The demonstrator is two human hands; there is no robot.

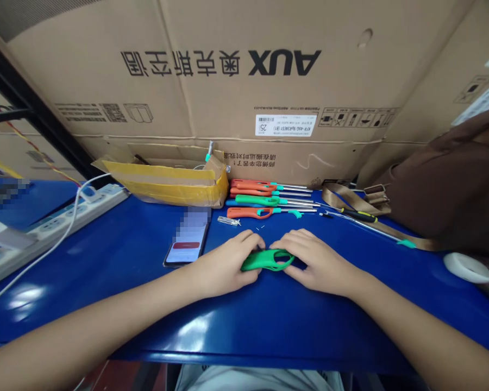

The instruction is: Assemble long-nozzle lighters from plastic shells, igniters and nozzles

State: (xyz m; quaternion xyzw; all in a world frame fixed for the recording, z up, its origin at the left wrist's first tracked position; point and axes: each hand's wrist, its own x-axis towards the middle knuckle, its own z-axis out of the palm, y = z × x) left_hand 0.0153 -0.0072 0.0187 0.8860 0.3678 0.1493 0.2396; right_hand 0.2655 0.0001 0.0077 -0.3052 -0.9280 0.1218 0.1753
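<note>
A green plastic lighter handle (268,260) lies on the blue table (118,255) between my two hands. My left hand (227,265) is closed round its left end, fingers curled over it. My right hand (309,259) grips its right end, fingers bent on top. Behind them, a row of long orange, green and blue stick lighters (264,198) with metal nozzles lies side by side. A small clear part (228,220) and a few tiny bits rest just in front of that row.
A phone (188,243) with a lit screen lies left of my hands. A yellow-taped open carton (167,182), a white power strip (61,217) with cable, a black-handled screwdriver (361,215), a brown bag (452,190), a tape roll (468,267) and big cardboard boxes (228,81) ring the table.
</note>
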